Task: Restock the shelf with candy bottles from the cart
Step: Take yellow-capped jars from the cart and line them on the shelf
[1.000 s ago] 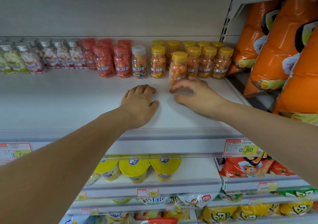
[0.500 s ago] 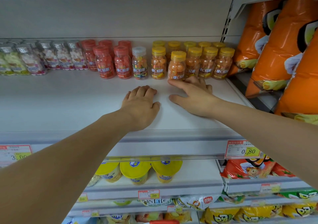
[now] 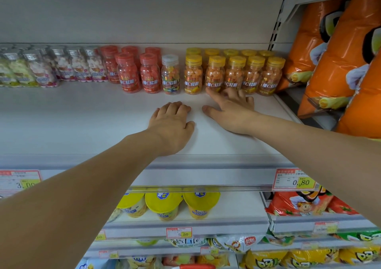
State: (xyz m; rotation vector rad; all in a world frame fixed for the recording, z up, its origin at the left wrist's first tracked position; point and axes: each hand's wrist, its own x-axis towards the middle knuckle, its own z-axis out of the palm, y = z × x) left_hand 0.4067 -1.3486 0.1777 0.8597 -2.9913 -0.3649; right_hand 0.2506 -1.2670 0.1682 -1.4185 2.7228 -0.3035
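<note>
Candy bottles stand in rows at the back of the white shelf [image 3: 82, 120]: yellow-capped orange ones [image 3: 235, 72] at the right, red-capped ones [image 3: 127, 72] in the middle, one white-capped bottle [image 3: 170, 74] between them, and silver-capped ones [image 3: 41, 70] at the left. My right hand [image 3: 231, 109] lies flat on the shelf, straight fingers touching the base of a front yellow-capped bottle [image 3: 215, 73]. My left hand [image 3: 171, 122] rests on the shelf beside it, fingers loosely curled, holding nothing. The cart is out of view.
Large orange snack bags [image 3: 338, 62] fill the bay to the right. Price tags [image 3: 294, 179] hang on the shelf's front rail. Lower shelves hold yellow-lidded cups [image 3: 162, 204] and snack packets [image 3: 305, 204]. Bare shelf surface stretches left in front of the bottles.
My right hand pushed a yellow-capped bottle back into line with the front row, and its fingers flattened. My left hand stayed put.
</note>
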